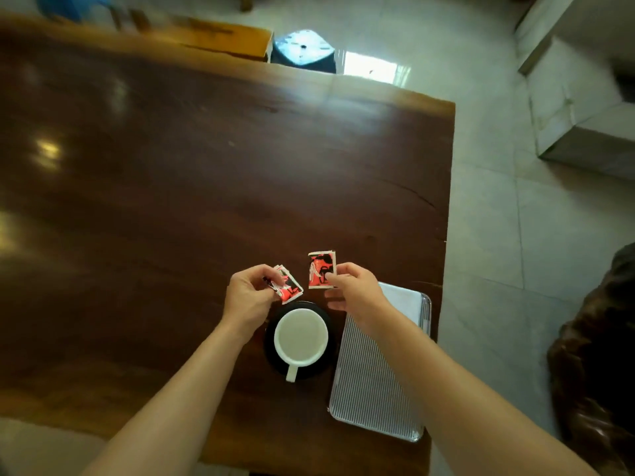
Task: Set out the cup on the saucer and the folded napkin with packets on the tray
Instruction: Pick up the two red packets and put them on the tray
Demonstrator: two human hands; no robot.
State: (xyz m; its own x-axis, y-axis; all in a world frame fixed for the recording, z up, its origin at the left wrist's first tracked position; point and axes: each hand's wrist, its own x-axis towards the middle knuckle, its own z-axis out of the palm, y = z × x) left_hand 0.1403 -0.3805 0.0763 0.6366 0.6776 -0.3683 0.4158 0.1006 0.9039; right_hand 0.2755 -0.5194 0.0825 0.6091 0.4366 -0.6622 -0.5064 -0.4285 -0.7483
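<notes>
1. I see two red, black and white packets up above the table [171,187], one in each hand, just beyond the cup.
2. The left packet [287,285] sits tilted in the left hand [249,297], right over the far rim of the saucer.
3. The right packet [321,269] stands nearly upright, held by its right edge in the right hand [357,292].
4. Left hand: fingers curled in, thumb and fingertips pinched on its packet.
5. Right hand: thumb and forefinger nip the packet's edge, the other fingers loosely spread below it.
6. The two packets are near each other but apart, a gap of dark wood showing between them.
7. The white cup [301,338] stands upright on the dark saucer [271,352], handle pointing toward me, with a pale interior; I cannot tell whether there is liquid in it.
8. Cup and saucer rest on the table just left of the tray, not on it.
9. The ribbed metal tray [371,389] lies by the table's right edge, under my right forearm.
10. A white folded napkin [403,300] lies in the tray's far end, partly hidden by the right wrist.
</notes>
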